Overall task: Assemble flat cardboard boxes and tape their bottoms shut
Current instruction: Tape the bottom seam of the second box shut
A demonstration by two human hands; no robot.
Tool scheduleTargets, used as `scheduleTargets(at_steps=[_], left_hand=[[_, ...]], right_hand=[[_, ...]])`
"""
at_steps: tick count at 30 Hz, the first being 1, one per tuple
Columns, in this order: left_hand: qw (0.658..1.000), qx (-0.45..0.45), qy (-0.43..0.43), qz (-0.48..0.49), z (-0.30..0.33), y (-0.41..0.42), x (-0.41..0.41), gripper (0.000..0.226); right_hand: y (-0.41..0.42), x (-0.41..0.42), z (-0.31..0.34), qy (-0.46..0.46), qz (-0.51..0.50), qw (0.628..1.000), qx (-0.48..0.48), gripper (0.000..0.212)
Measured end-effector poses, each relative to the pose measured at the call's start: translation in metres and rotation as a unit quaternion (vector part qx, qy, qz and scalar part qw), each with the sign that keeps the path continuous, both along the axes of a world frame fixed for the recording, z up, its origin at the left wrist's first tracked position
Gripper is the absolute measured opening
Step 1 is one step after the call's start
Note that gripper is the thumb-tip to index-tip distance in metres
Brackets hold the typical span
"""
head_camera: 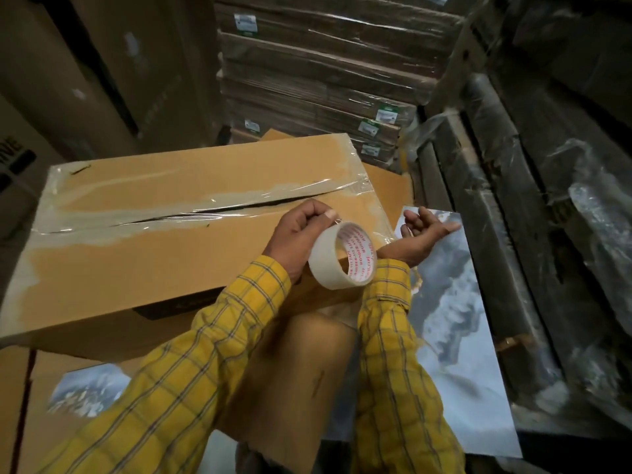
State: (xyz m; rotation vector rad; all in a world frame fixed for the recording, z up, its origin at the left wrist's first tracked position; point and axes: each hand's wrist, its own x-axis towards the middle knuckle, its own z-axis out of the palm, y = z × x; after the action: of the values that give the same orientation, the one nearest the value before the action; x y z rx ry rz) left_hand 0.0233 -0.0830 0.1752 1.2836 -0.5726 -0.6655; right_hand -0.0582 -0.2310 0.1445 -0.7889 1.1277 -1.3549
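Two hands work at the near right of the box [164, 241]: the left hand [301, 230] pinches the tape roll [342, 256], the right hand [425, 230] hangs loose and empty, so the gaping seam may stay unsealed.

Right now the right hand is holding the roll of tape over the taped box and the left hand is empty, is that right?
Swapped: in the head view the left hand grips the tape roll over the taped box; the right hand holds nothing.

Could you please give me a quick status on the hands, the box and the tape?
Left hand grips tape roll. Right hand loose, empty. Box seam taped, gap showing. Nothing blocking.
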Motion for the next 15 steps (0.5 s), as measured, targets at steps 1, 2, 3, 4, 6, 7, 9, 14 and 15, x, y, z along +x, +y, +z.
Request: scheduleTargets(at_steps=[1,2,3,4,6,7,9,14,15], left_hand=[[1.000,0.000,-0.003,-0.009,0.000,0.000,0.000,0.014],[1.000,-0.001,-0.003,-0.014,0.000,0.000,0.001,0.013],[1.000,-0.002,-0.002,-0.018,0.000,0.000,0.001,0.013],[1.000,-0.005,-0.002,-0.021,0.000,0.000,0.001,0.013],[0.999,-0.010,-0.005,-0.030,0.001,0.000,0.000,0.012],[0.999,-0.013,-0.007,-0.036,0.002,-0.001,0.000,0.012],[0.998,-0.022,-0.011,-0.053,0.003,-0.001,0.000,0.011],[0.994,-0.046,0.065,-0.079,0.009,0.001,-0.001,0.013],[0.992,-0.048,0.082,-0.081,0.011,0.002,0.000,0.014]], right_hand=[[0.000,0.004,-0.006,-0.026,-0.036,0.999,0.008,0.066],[0.006,0.007,-0.007,-0.041,-0.044,0.998,0.006,0.071],[0.010,0.007,-0.012,-0.038,-0.029,0.999,0.021,0.074],[0.013,0.007,-0.020,-0.051,-0.015,0.997,0.047,0.075],[0.008,0.003,-0.058,-0.032,0.022,0.995,0.097,0.082],[0.000,-0.001,-0.079,0.011,0.058,0.991,0.117,0.088],[-0.001,-0.014,-0.102,0.172,0.115,0.965,0.163,0.089],[0.023,-0.061,-0.041,0.373,0.076,0.923,0.050,0.019],[0.027,-0.065,-0.020,0.343,0.056,0.938,0.003,0.012]])
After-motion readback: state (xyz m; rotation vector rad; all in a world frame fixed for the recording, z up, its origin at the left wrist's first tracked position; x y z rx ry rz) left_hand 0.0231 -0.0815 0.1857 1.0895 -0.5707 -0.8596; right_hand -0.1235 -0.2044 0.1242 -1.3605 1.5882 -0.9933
